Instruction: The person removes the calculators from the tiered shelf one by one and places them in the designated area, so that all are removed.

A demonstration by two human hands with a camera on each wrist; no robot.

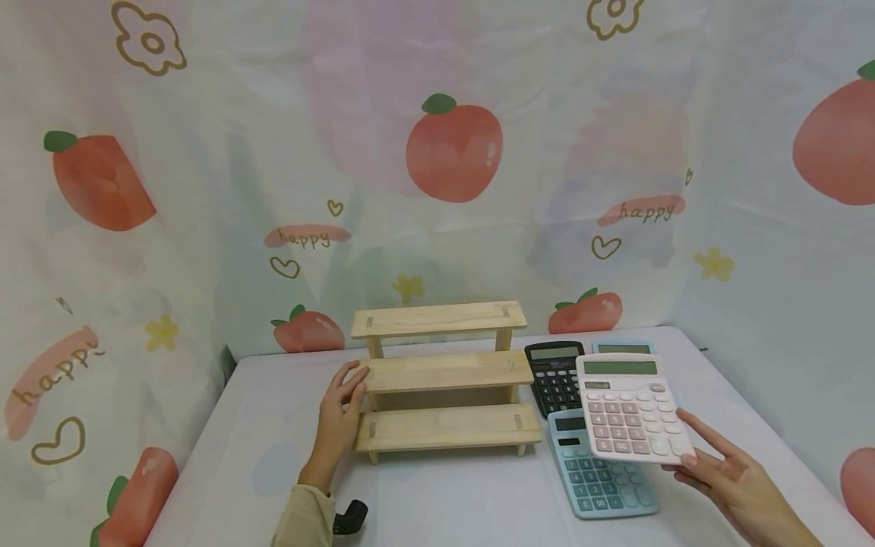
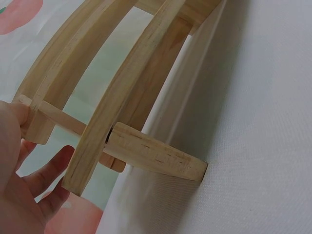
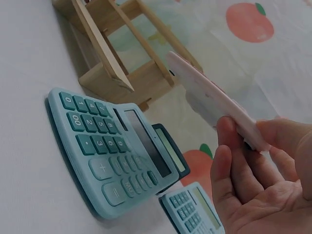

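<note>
A three-step wooden display rack [image 1: 444, 372] stands on the white table. At the left end of its middle board, my left hand [image 1: 339, 410] grips the wood, with fingers [image 2: 51, 173] near the end of the lowest board. My right hand [image 1: 731, 479] pinches a pink and white calculator [image 1: 632, 406] by its lower right corner, thumb on the front face. It is held tilted above the other calculators; the right wrist view shows it edge-on. Beneath it lies a blue calculator [image 1: 598, 486], partly covered in the head view. A black calculator [image 1: 554, 372] lies behind.
Another light blue calculator [image 1: 622, 348] is mostly hidden behind the pink one. A black curved piece [image 1: 351, 518] shows beside my left sleeve. A printed fruit backdrop [image 1: 451, 251] rises behind the table [image 1: 273, 448] and along both sides.
</note>
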